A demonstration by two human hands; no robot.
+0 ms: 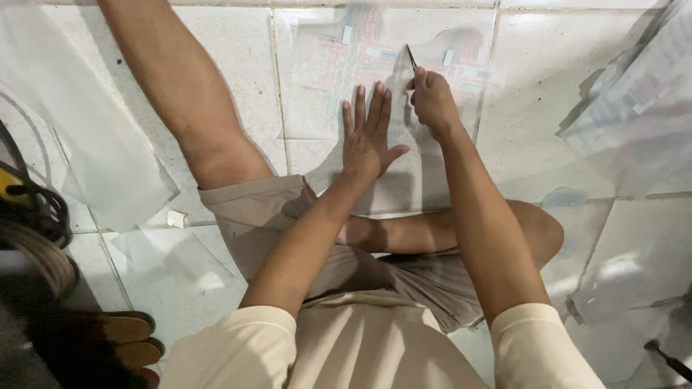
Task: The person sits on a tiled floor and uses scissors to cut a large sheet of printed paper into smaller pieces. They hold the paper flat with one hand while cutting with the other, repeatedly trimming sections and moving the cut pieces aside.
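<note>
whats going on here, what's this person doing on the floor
A person sits on a white tiled floor with a translucent plastic sheet over a printed red-and-blue pattern spread in front of them. The left hand lies flat on the sheet, fingers spread, pressing it down. The right hand grips a thin dark blade-like tool with its tip on the sheet just beyond the left fingertips. More loose translucent sheets lie around on the floor.

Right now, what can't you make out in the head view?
- Tool in the right hand: only a thin dark tip shows; the fist hides the rest.
- Sheet print: too blurred and faint to read.
- Sheet under the left hand: covered by the palm.
- Dark tool: cut off by the bottom right edge.
</note>
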